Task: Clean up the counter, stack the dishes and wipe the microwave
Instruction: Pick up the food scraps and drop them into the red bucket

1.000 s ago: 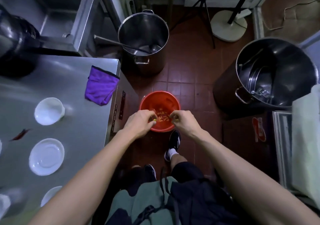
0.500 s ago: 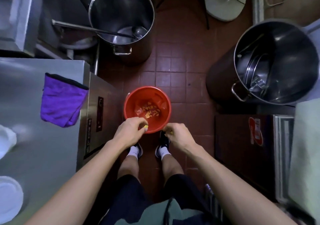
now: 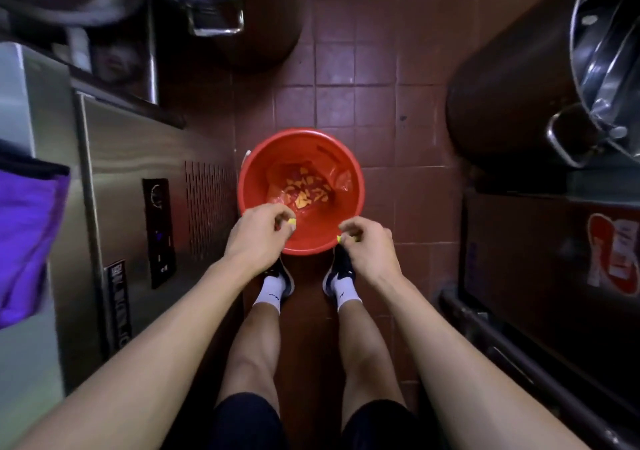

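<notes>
From the head camera, looking straight down, a red bucket stands on the brown floor tiles, just in front of the person's two shoes. Down in the bucket lie many small yellow and orange scraps on a shiny clear bag. The left hand hangs over the near left edge of the bucket. Its fingers are curled in, and a tiny yellow bit sticks out between the fingertips, pointing toward the middle of the bucket. The right hand hangs at the near right edge of the bucket, right above the rim. Its fingers are curled too, and they pinch another small yellow bit that pokes out to the left. Both bits are too small to tell which way they are long. The backs of both hands face up. Both arms reach forward from the bottom of the picture, bare, with the wrists nearly straight, and the two hands are apart with the bucket's near rim between them. On the left stands a shiny steel counter, and a purple cloth lies on its top, hanging at the edge. A big steel pot stands on the floor beyond the bucket, and another big pot stands on the right.
</notes>
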{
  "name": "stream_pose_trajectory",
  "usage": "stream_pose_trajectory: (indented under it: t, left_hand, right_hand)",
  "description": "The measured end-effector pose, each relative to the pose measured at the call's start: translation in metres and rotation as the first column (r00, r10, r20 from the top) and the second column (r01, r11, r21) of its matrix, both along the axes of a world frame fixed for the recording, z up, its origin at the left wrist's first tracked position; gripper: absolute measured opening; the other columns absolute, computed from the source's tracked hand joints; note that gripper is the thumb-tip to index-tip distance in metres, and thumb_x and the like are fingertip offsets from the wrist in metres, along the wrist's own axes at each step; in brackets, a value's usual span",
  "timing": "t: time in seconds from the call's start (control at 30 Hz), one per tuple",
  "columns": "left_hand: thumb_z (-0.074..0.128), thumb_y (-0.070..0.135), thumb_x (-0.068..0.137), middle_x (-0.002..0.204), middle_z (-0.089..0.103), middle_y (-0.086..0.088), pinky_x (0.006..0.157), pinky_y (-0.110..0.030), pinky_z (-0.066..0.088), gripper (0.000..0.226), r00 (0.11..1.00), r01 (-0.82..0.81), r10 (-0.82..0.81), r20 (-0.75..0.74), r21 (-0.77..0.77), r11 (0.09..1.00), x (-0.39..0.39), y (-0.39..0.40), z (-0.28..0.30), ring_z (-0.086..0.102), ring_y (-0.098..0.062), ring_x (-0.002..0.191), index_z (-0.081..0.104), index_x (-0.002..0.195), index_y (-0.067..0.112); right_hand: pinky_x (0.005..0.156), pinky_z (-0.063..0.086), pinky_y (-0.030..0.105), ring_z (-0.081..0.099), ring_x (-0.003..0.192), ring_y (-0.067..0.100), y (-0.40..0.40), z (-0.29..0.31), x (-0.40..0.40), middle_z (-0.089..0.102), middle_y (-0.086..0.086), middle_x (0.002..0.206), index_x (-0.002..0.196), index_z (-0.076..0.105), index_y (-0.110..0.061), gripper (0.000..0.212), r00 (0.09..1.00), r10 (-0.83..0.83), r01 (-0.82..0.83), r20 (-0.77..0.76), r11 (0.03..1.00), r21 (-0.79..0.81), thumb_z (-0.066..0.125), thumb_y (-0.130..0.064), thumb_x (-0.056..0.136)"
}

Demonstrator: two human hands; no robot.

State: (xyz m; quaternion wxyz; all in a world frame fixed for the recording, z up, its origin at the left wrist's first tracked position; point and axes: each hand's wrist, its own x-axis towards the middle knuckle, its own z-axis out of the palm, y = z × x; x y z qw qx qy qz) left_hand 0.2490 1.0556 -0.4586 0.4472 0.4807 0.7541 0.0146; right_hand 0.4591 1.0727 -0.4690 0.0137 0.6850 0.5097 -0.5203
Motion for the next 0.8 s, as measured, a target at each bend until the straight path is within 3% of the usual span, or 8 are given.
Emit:
stream_pose_trajectory:
  t: [0.23,0.4,0.5,0.6,0.7,0.8]
  left_hand:
    - [0.064,0.036,0.091,0.096,0.064,0.015,0.080,-0.037,0.053,0.009,0.996,0.074,-0.072,-0.046,0.025,0.997,-0.004,0.015,-0.086,0.060,-0.014,0.094,0.066,0.099,0.035]
    - [0.064,0.035,0.091,0.102,0.065,0.010,0.079,-0.037,0.052,0.017,0.979,0.179,-0.174,-0.107,0.042,0.983,-0.002,0.030,-0.136,0.061,-0.020,0.098,0.065,0.108,0.035]
    - [0.065,0.033,0.091,0.100,0.067,0.010,0.084,-0.042,0.054,0.014,0.990,0.119,-0.118,-0.077,0.016,0.993,-0.004,0.036,-0.158,0.063,-0.020,0.097,0.067,0.105,0.034]
    - [0.066,0.032,0.091,0.093,0.067,0.014,0.084,-0.042,0.055,0.009,0.999,0.018,-0.018,-0.044,0.003,1.000,-0.005,0.038,-0.172,0.063,-0.016,0.091,0.068,0.100,0.034]
    - [0.068,0.031,0.090,0.095,0.067,0.017,0.086,-0.041,0.054,0.011,0.999,-0.041,0.041,-0.019,0.003,0.999,-0.006,0.039,-0.178,0.063,-0.014,0.092,0.070,0.101,0.033]
    - [0.070,0.032,0.090,0.103,0.067,0.012,0.090,-0.042,0.054,0.015,0.999,-0.051,0.051,-0.015,-0.013,0.999,-0.006,0.037,-0.180,0.063,-0.015,0.096,0.070,0.105,0.035]
  right_hand:
    - [0.081,0.047,0.020,0.063,0.088,0.008,0.013,-0.089,-0.011,0.070,-0.012,0.087,0.100,0.073,-0.026,0.018,0.999,-0.030,0.030,0.022,1.000,-0.003,0.064,-0.013,0.091]
    - [0.093,0.051,0.033,0.063,0.099,0.016,0.023,-0.139,-0.017,0.070,-0.012,0.086,0.100,0.073,-0.025,0.019,0.997,-0.076,0.077,0.018,0.997,-0.011,0.064,-0.012,0.090]
    - [0.096,0.049,0.034,0.061,0.104,0.019,0.026,-0.161,-0.020,0.070,-0.011,0.087,0.101,0.073,-0.025,0.019,0.991,-0.132,0.133,0.018,0.991,-0.031,0.063,-0.012,0.091]
    - [0.091,0.050,0.029,0.063,0.092,0.011,0.024,-0.174,-0.022,0.070,-0.011,0.090,0.101,0.073,-0.024,0.018,0.986,-0.167,0.167,0.007,0.985,-0.038,0.065,-0.012,0.091]
    - [0.078,0.047,0.023,0.062,0.080,0.006,0.021,-0.178,-0.024,0.070,-0.012,0.094,0.104,0.072,-0.027,0.018,0.996,-0.094,0.094,0.000,0.994,-0.047,0.063,-0.017,0.092]
    - [0.080,0.045,0.024,0.062,0.088,0.011,0.018,-0.177,-0.023,0.070,-0.009,0.099,0.109,0.070,-0.028,0.019,0.999,-0.031,0.032,0.011,0.996,-0.083,0.061,-0.022,0.094]
